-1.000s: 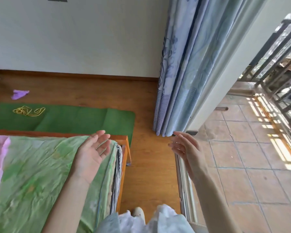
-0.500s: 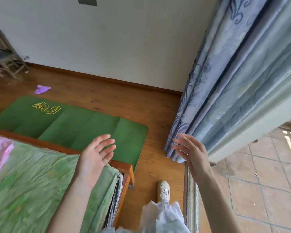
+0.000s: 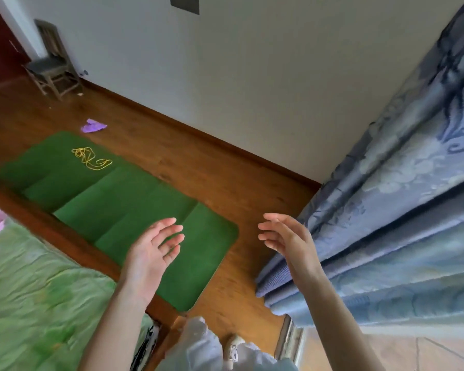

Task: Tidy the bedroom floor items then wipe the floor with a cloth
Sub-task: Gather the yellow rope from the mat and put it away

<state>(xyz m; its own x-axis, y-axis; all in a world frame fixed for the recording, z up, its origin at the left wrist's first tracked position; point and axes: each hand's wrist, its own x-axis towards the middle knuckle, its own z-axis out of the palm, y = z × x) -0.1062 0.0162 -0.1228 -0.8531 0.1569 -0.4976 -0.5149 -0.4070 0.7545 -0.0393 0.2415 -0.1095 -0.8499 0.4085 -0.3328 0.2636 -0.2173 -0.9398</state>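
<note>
A bed [image 3: 38, 285] with a green cover is seen at the left. Beyond it, a green mat [image 3: 134, 218] is laid on the wooden floor [image 3: 225, 170], its long axis running from far left to near right. A tangled yellow cord [image 3: 91, 158] is placed on its far end; a purple scrap [image 3: 93, 126] lies just beyond on the floor. The left hand [image 3: 153, 253] and right hand [image 3: 289, 236] are held up, fingers loosely spread, nothing gripped. A blue curtain [image 3: 399, 210] is hung at the right.
</note>
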